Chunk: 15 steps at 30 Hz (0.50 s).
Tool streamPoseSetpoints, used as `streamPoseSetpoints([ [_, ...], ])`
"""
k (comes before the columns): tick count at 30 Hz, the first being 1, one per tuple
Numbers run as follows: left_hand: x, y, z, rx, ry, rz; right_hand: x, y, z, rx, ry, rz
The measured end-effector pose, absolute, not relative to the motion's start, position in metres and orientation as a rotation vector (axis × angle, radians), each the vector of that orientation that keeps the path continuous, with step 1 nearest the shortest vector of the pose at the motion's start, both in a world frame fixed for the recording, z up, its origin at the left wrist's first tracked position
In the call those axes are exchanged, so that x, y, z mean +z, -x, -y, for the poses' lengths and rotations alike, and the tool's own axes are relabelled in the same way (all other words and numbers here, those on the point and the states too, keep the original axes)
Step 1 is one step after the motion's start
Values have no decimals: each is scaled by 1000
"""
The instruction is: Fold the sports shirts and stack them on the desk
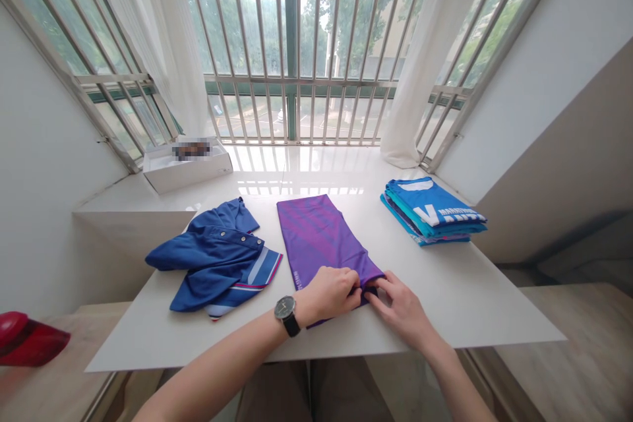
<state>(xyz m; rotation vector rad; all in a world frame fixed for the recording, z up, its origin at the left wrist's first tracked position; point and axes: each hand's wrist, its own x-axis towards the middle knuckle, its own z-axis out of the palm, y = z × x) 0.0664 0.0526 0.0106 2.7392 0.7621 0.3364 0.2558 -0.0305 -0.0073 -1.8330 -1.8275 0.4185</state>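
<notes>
A purple shirt (319,234), folded into a long strip, lies in the middle of the white table (469,290). My left hand (329,293), with a black watch on its wrist, is closed and pinches the shirt's near edge. My right hand (403,306) grips the same near edge beside it, at the shirt's right corner. The fingertips of both hands nearly touch.
A loose blue shirt (217,257) lies to the left on the table. A stack of folded blue shirts (432,211) sits at the right. A white box (188,161) rests on the window ledge behind. A red object (27,339) is at the far left.
</notes>
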Motion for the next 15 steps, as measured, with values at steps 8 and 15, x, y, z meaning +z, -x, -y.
streamPoseSetpoints([
  [8,23,-61,-59,369,-2687,-768,-4,-255,24,560,1665,1800],
  [15,25,-60,-62,401,-2664,-761,-2,-256,18,814,1559,1719],
])
